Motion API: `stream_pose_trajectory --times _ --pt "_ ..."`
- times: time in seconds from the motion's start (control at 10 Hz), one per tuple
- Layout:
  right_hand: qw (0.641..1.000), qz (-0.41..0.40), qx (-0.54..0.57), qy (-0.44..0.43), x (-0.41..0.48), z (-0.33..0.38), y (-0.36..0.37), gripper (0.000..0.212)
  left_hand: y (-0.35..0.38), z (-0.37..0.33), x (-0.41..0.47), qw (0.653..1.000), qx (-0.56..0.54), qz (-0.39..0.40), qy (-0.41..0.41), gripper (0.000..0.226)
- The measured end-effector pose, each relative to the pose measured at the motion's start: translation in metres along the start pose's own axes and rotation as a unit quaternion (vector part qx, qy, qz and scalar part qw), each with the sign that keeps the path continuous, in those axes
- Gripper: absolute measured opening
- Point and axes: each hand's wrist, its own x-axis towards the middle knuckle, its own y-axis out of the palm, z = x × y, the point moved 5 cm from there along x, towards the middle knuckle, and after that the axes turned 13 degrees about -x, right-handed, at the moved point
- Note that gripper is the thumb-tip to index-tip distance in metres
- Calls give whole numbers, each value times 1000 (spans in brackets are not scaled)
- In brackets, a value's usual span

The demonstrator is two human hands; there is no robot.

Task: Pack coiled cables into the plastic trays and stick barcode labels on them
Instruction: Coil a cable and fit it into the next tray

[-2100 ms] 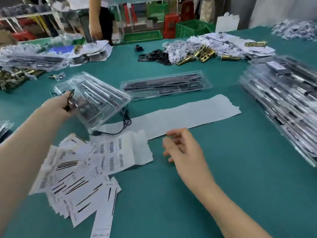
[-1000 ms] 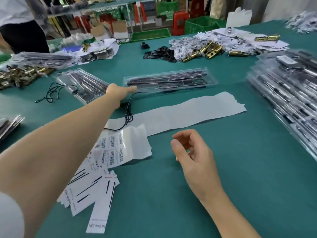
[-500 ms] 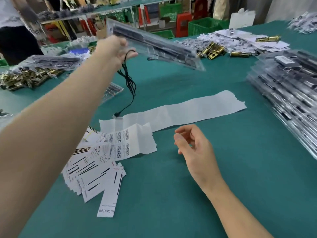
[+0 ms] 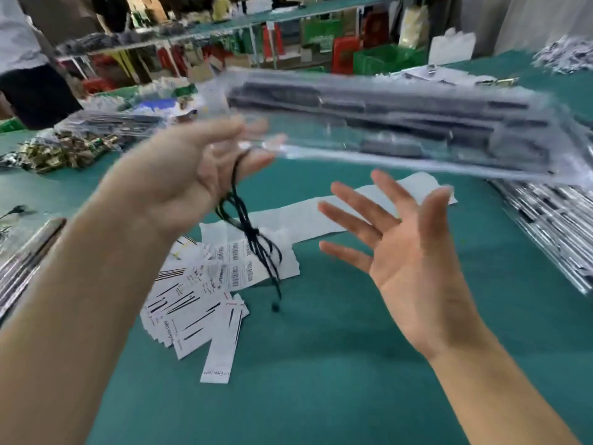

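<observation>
My left hand (image 4: 192,165) holds a long clear plastic tray (image 4: 401,123) by its left end, lifted level above the table and blurred by motion. Dark parts lie inside the tray. A black coiled cable (image 4: 247,232) hangs from the same hand's fingers, its plug dangling over the barcode labels (image 4: 237,268). My right hand (image 4: 404,252) is raised palm up, fingers spread, below the tray's right half and apart from it. It holds nothing.
A white backing strip (image 4: 305,216) and loose paper tags (image 4: 192,316) lie on the green table (image 4: 321,380). Stacked packed trays (image 4: 552,226) fill the right edge, more trays (image 4: 25,258) the left. Brass parts (image 4: 64,152) lie far left. A person (image 4: 29,75) stands at the back left.
My left hand has picked up the tray with the cable and swung it right and toward me. My right hand has lifted off the table and opened wide, palm up.
</observation>
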Motion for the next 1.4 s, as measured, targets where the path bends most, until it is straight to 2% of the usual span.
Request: stream_pose_trajectory --times 0.1,0.2,0.3,0.5,0.6,0.7,0.8,0.9,1.0,1.1,1.2,1.3,1.4 --pt "994 -75 66 50 -15 6 4 39 -6 40 -22 997 -40 51 -32 38" --pt "973 -166 82 141 -26 -22 -9 24 -20 69 -28 999 19 26 -32 58" --pt "953 -201 107 199 -31 -47 -18 13 -33 86 -25 984 174 2 -30 42" --pt "944 -211 85 239 -24 -68 -31 10 -62 123 -31 953 285 3 -106 65" --pt "940 -215 84 251 -18 -74 -36 11 -69 135 -40 929 361 33 -73 56" --pt "940 -200 71 267 -14 -81 -38 23 -70 144 -44 926 376 43 15 18" --pt "936 -172 29 307 -13 -79 -41 36 -71 147 -46 899 431 18 80 21" --pt "911 -78 -97 393 -22 -69 -48 61 -71 149 -51 868 483 1 118 26" --pt "870 23 -323 372 -31 -53 -53 53 -68 149 -55 843 519 2 141 27" --pt "799 6 -591 106 -20 -35 -46 12 -64 148 -56 820 548 -7 165 28" --pt "703 16 -707 -72 -2 -43 -24 27 -60 150 -58 814 556 -13 167 28" --pt "661 99 -743 -10 13 -76 -19 46 -57 152 -60 810 562 -5 166 28" --pt "620 113 -777 -9 15 -90 -23 47 -53 156 -60 812 560 24 160 29"
